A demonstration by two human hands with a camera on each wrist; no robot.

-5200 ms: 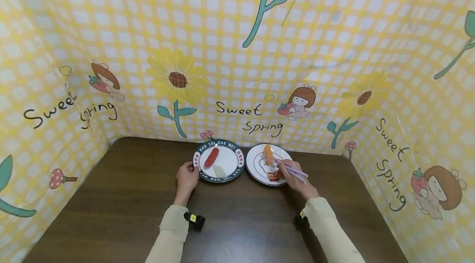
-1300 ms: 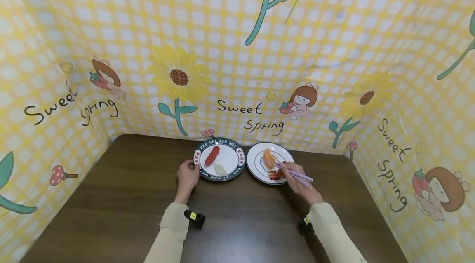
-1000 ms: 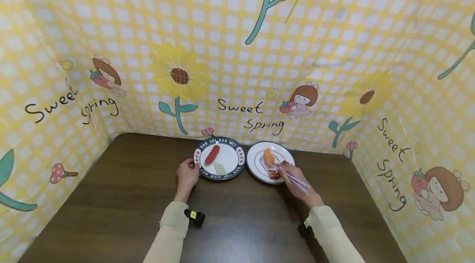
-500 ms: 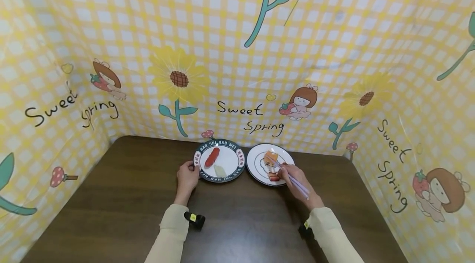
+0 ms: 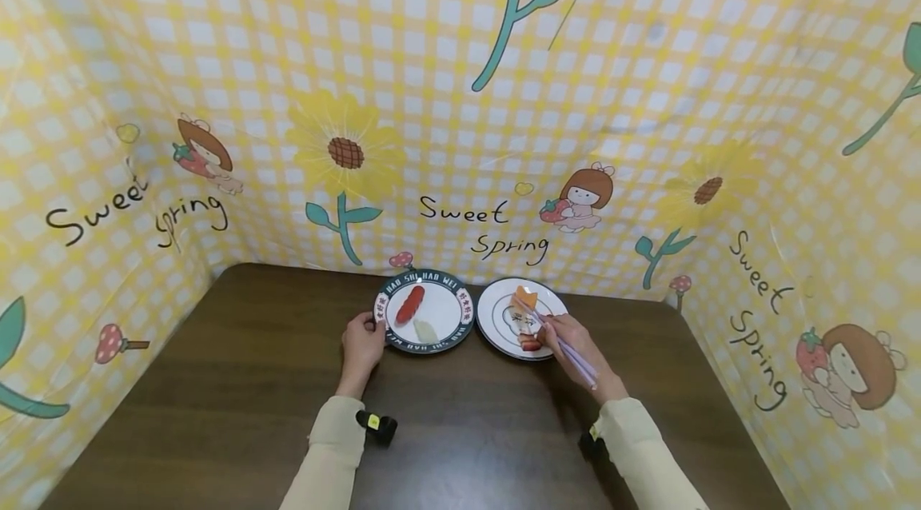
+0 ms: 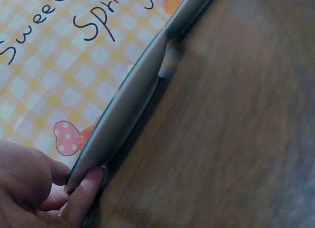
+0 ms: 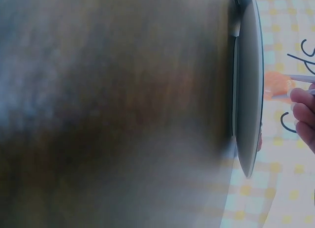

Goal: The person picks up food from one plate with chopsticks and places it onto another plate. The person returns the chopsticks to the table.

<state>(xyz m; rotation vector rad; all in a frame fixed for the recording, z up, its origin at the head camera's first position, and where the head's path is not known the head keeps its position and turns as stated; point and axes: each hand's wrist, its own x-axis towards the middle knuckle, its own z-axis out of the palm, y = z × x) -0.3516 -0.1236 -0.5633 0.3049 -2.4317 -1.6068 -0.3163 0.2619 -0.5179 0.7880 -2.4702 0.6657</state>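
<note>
Here, two hands (image 5: 363,345) (image 5: 581,347) — two plates (image 5: 446,310) (image 5: 492,320), two chopsticks (image 5: 581,368)

Right-wrist chopsticks (image 7: 301,78): cut off past right fingers (image 7: 304,114)
Right-wrist tabletop (image 7: 123,65): blurred below right fingers
Lettered plate (image 5: 442,314): part-hidden behind left fingers (image 6: 83,196)

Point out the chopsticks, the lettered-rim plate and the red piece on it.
chopsticks (image 5: 579,362): head view, rear part of the shafts
lettered-rim plate (image 5: 444,307): head view, bare white surface
red piece (image 5: 411,305): head view, middle of top

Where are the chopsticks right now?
In the head view, the chopsticks are right of centre, in the right hand, tips at the orange food over the right-hand plate.
</note>
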